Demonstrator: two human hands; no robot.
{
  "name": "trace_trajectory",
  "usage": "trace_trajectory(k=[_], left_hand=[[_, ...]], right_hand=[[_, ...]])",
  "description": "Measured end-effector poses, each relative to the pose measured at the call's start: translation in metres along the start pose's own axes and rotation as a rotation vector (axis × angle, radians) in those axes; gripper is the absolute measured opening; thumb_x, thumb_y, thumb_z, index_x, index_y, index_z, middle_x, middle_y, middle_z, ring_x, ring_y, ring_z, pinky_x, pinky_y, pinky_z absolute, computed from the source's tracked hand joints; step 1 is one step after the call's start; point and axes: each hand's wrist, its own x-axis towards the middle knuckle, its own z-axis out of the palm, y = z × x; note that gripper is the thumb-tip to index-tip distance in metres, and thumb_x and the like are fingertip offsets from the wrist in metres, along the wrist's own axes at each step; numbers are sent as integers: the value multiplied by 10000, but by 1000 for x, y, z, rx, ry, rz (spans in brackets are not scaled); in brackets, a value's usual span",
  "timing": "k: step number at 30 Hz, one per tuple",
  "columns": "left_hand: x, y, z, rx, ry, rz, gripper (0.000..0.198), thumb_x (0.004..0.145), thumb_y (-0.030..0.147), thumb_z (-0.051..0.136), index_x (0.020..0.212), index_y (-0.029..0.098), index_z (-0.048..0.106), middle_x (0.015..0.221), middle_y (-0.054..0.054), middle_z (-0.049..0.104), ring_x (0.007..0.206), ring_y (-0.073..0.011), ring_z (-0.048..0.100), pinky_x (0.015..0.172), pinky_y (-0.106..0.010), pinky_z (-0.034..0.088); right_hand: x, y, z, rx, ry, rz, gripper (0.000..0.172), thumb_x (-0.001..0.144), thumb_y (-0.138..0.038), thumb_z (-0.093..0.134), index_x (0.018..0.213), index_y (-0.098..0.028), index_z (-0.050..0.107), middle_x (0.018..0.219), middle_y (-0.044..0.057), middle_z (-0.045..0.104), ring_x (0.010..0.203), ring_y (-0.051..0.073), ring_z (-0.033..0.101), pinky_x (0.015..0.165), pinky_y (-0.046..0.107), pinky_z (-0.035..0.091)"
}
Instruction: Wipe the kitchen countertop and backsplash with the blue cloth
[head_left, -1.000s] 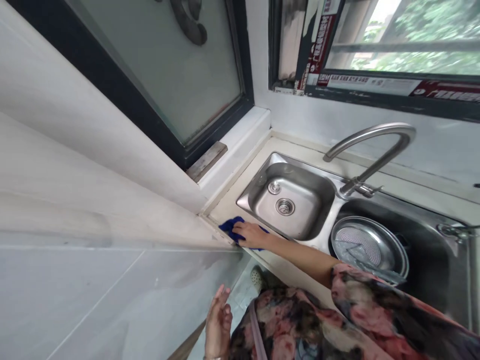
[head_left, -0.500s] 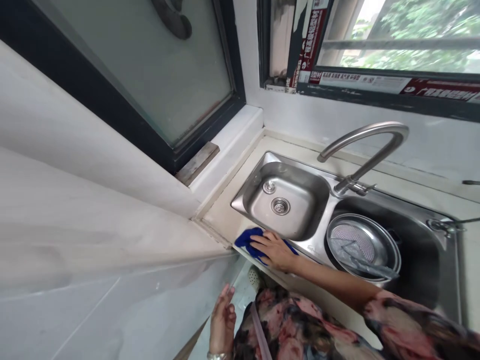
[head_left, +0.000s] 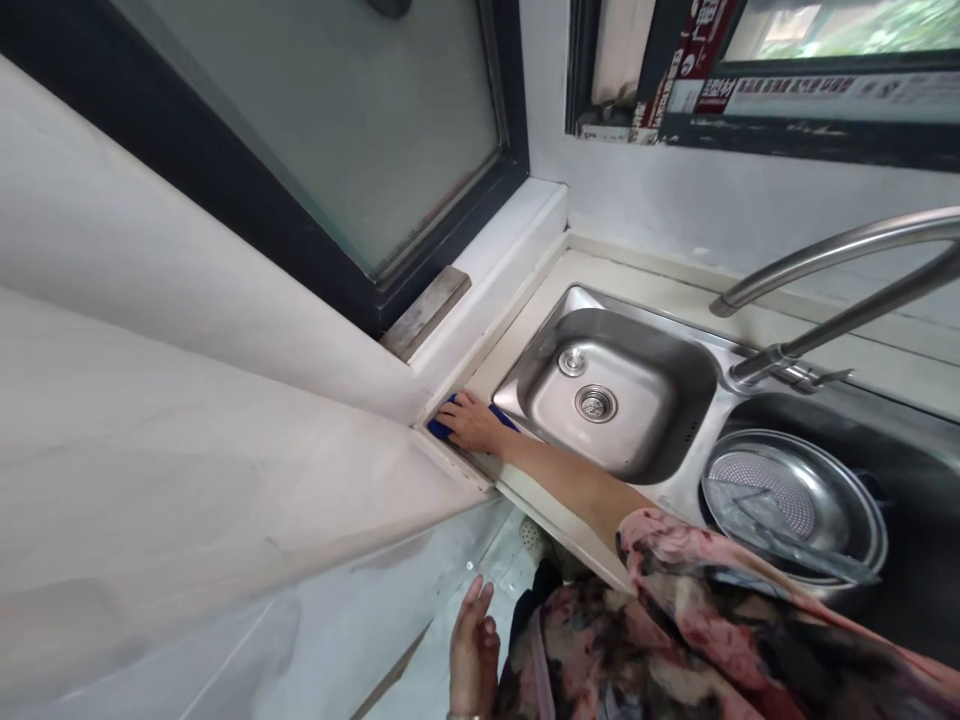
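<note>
My right hand presses a blue cloth against the cream countertop, in the corner left of the sink. Parts of the cloth stick out at the fingertips and beside the wrist; the rest is hidden under the palm. Low in the picture, my left hand hangs beside my body, its fingers loosely bent and holding nothing. Just right of my right hand lies the bare left basin of the steel sink, with a drain strainer and a small round metal fitting.
In the right basin sits a round metal pan with a perforated steamer plate and a crumpled clear plastic bag. A curved faucet arches over the sink. A wooden block lies on the ledge below a dark-framed glass panel.
My right hand has slid the blue cloth leftward and away from me, from the sink's front edge into the counter corner. The view has shifted left. My left hand stays low and empty.
</note>
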Motion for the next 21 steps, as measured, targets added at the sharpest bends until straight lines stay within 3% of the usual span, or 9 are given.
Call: trace_trajectory(k=[4, 7, 10, 17, 21], left_hand=[[-3, 4, 6, -3, -20, 31, 217, 792, 149, 779, 951, 297, 779, 1152, -45, 737, 547, -36, 453, 445, -128, 417], [-3, 9, 13, -26, 2, -9, 213, 811, 129, 738, 995, 235, 743, 1091, -57, 728, 514, -25, 425, 407, -116, 368], [-3, 15, 19, -80, 0, -40, 225, 849, 97, 677, 1062, 166, 690, 1042, -68, 706, 484, -1, 405, 396, -99, 337], [4, 26, 33, -207, -22, -162, 213, 945, 51, 474, 1053, 158, 623, 869, -10, 663, 432, 10, 417, 374, -85, 335], [13, 28, 38, -264, -41, -207, 207, 962, 52, 453, 1061, 139, 613, 845, 2, 671, 418, 11, 445, 363, -88, 346]], right_hand=[[-7, -1, -2, 18, -20, 68, 411, 938, -334, 566, 1330, -227, 629, 1380, 88, 618, 1175, 290, 451, 1056, 493, 352], [-30, -5, -4, 0, -44, 85, 415, 924, -338, 583, 1319, -225, 642, 1368, 87, 627, 1168, 292, 461, 1035, 483, 358], [-72, -11, -9, -1, -62, 85, 451, 898, -345, 619, 1332, -224, 640, 1370, 89, 627, 1156, 284, 470, 1018, 467, 371], [-213, -29, -34, -3, -111, 60, 506, 915, -395, 602, 1408, -281, 580, 1362, 67, 635, 1178, 293, 458, 1041, 484, 376], [-243, -38, -43, 13, -132, 108, 472, 918, -388, 603, 1380, -294, 598, 1341, 62, 650, 1140, 283, 473, 1022, 470, 388]])
